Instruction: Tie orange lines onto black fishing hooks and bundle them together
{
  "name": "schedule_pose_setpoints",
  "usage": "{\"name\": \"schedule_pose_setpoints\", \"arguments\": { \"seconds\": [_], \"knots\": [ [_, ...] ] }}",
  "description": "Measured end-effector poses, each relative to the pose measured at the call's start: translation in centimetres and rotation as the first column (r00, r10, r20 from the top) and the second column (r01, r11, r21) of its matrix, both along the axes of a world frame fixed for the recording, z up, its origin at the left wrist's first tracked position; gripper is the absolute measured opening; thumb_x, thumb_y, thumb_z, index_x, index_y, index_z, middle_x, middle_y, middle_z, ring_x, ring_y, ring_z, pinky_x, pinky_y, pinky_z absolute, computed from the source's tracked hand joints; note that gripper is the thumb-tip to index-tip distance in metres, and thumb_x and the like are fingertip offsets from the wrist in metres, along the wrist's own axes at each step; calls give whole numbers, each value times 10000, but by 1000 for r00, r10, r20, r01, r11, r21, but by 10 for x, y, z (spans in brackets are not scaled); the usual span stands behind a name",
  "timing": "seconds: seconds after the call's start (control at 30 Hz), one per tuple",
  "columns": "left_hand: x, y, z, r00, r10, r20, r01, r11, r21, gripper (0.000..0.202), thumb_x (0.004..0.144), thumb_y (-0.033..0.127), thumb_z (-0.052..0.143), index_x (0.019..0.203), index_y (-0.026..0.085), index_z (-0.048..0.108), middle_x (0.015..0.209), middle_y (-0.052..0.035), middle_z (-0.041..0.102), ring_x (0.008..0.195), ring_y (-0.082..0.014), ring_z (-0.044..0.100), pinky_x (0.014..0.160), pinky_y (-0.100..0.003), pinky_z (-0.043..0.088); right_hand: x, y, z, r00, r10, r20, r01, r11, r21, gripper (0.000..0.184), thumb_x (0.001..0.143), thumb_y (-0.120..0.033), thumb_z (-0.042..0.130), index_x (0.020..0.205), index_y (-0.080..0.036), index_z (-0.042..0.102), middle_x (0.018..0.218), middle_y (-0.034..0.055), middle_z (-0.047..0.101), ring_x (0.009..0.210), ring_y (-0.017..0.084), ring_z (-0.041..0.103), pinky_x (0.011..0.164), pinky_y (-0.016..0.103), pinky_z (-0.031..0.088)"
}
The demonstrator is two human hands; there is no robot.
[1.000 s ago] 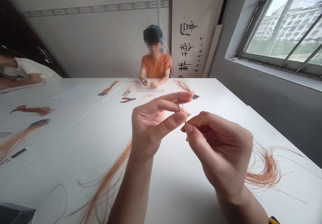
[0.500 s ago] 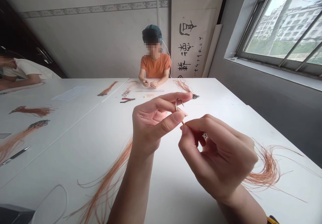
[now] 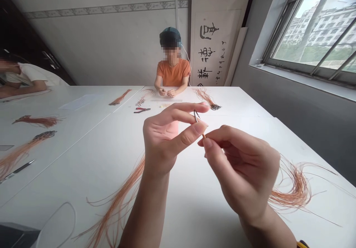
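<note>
A dark, curved fishing hook (image 3: pixel 196 116) is pinched between the thumb and fingers of my left hand (image 3: pixel 164 140), its bend pointing up beside the forefinger. Just below, the thumb and forefinger of my right hand (image 3: pixel 244 170) close on a short orange piece (image 3: pixel 204 136) at the lower end of the hook. Whether that piece is line or a small sleeve I cannot make out. Both hands are raised over the white table (image 3: pixel 189 207), nearly touching. Behind my left forearm lies a bundle of orange lines (image 3: pixel 116 203); another bundle of lines (image 3: pixel 297 188) curls beyond my right wrist.
Across the table sits a person in an orange shirt (image 3: pixel 174 73), near red-handled pliers (image 3: pixel 141 110) and a bundle of hooks (image 3: pixel 215 107). More bundled lines (image 3: pixel 41 121) and a pen (image 3: pixel 19 170) lie left. A dark box (image 3: pixel 18 235) occupies the lower left corner.
The hook has turned in my left fingers, so its bend looks narrower. My right hand has shifted slightly left and its fingers have moved, still pinching. The view has moved slightly.
</note>
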State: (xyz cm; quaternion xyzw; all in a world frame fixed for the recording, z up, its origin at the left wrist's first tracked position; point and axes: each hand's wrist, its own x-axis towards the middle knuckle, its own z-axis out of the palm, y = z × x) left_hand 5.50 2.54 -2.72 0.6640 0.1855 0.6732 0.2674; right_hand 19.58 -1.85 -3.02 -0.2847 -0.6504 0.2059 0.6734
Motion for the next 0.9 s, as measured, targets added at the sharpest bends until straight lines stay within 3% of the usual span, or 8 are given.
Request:
{"name": "schedule_pose_setpoints", "arguments": {
  "seconds": [0.2,0.5,0.77,0.9],
  "knots": [
    [1,-8,5,995,98,-16,-98,995,13,65,889,270,840,838,300,814,1023,12,816,996,-199,763,964,-406,611,3,3,-2,987,147,-59,-154,979,-134,205,905,-66,608,759,-187,686,610,-41,608,507,73,471,477,206,408],
    [-1,-13,7,988,152,-30,-150,988,40,94,889,234,840,831,298,803,979,22,810,963,-181,761,950,-387,615,1,8,-6,936,298,-188,-333,923,-191,225,942,-107,641,733,-180,678,602,-35,554,520,82,439,465,206,371],
    [0,-12,5,993,121,-3,-121,990,77,162,883,151,831,871,312,813,1024,39,820,968,-159,768,920,-346,628,2,7,-7,927,311,-211,-352,915,-195,240,963,-132,652,729,-180,681,602,-34,550,527,82,443,476,205,378],
    [0,-12,6,991,129,-32,-127,990,56,143,887,170,832,859,309,812,1028,28,824,978,-183,778,919,-378,638,1,7,-6,931,297,-210,-338,920,-198,231,945,-126,654,723,-179,681,594,-30,552,522,88,445,466,212,374]
  ]
}}
